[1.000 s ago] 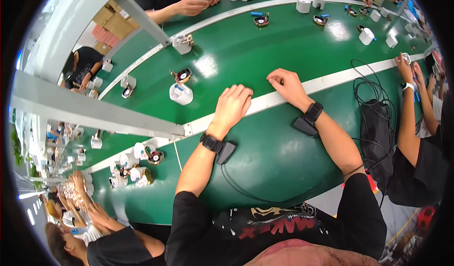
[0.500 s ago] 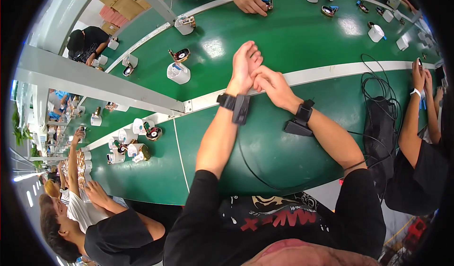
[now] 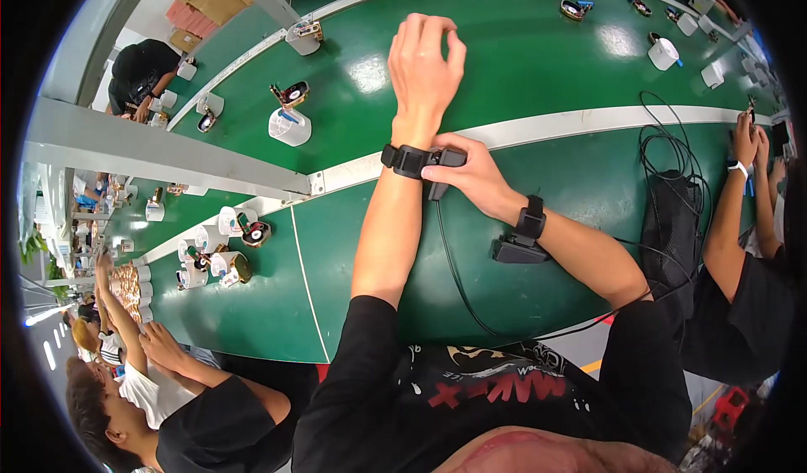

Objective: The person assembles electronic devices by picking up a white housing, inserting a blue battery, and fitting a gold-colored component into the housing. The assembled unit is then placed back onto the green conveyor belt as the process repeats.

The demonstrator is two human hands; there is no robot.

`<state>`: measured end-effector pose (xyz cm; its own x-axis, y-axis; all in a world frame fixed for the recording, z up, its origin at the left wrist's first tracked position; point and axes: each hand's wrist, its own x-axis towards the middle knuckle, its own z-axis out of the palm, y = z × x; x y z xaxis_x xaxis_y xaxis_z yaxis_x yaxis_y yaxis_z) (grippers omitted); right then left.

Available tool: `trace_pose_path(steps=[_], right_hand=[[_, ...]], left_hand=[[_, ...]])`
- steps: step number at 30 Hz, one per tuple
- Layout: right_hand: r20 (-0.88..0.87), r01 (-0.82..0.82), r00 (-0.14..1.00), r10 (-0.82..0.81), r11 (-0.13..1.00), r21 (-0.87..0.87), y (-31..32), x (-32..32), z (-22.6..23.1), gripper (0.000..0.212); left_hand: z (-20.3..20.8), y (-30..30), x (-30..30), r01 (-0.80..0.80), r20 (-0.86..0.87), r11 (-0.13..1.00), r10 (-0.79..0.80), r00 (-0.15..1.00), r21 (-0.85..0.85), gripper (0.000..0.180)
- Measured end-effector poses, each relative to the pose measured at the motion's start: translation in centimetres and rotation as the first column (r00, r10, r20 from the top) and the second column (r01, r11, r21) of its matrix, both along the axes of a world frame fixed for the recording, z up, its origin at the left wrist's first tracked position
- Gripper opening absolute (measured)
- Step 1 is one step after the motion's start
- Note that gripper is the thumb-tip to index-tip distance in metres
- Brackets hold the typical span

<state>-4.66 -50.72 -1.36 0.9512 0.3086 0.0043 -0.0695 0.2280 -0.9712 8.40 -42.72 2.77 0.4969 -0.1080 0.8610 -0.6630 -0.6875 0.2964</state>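
Note:
My left hand [image 3: 423, 69] is held out over the green belt, back upward, thumb apart from loosely stretched fingers, holding nothing. A black strap [image 3: 410, 161] with a small black box goes round my left wrist. My right hand [image 3: 481, 183] grips that wrist device [image 3: 450, 158] from the right, thumb on its near side and fingers behind it. My right wrist wears a similar black strap [image 3: 530, 217], its box [image 3: 519, 251] below the wrist. A thin black cable [image 3: 454, 267] runs down from the left device.
White housings with small circuit parts [image 3: 227, 264] stand grouped at left on the green table [image 3: 277, 322]. Another white housing [image 3: 290, 128] is on the belt. A black mesh pouch [image 3: 672, 212] with coiled cables lies at right. A grey metal post [image 3: 168, 149] crosses the left. Co-workers sit both sides.
My left hand has turned from palm up to back up and moved farther out. My right hand has shifted from the left palm's edge onto the wrist device. A co-worker's hand across the belt has gone.

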Motion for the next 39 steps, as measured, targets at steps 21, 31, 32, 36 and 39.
trace_pose_path(steps=[21, 31, 32, 36, 39], right_hand=[[-0.367, 0.075, 0.93, 0.013, 0.971, 0.225, 1.2, -1.4, -0.2, 0.031], [-0.252, 0.139, 0.957, -0.143, 0.99, -0.035, 0.9, -1.6, -0.2, 0.028], [-0.257, 0.134, 0.956, -0.138, 0.99, -0.036, 1.1, -1.8, -0.3, 0.028], [-0.194, 0.145, 0.97, -0.145, 0.989, -0.012, 1.2, -1.5, 0.7, 0.029], [-0.146, 0.06, 0.988, -0.056, 0.998, 0.024, 1.3, -1.2, -0.4, 0.028]], left_hand=[[-1.3, -1.9, 0.7, -0.383, 0.306, 0.864, 0.286, 0.908, 0.328, 0.025], [-4.0, -2.9, 0.6, 0.18, -0.653, 0.833, -0.527, 0.545, -0.523, 0.015], [-4.5, -2.6, 0.8, 0.173, -0.656, 0.834, -0.524, 0.544, -0.524, 0.015], [-3.1, -1.6, 0.9, 0.003, -0.583, 0.689, -0.616, 0.53, -0.725, 0.012], [-2.7, -0.8, 0.3, -0.101, -0.522, 0.535, -0.738, 0.428, -0.839, 0.01]])
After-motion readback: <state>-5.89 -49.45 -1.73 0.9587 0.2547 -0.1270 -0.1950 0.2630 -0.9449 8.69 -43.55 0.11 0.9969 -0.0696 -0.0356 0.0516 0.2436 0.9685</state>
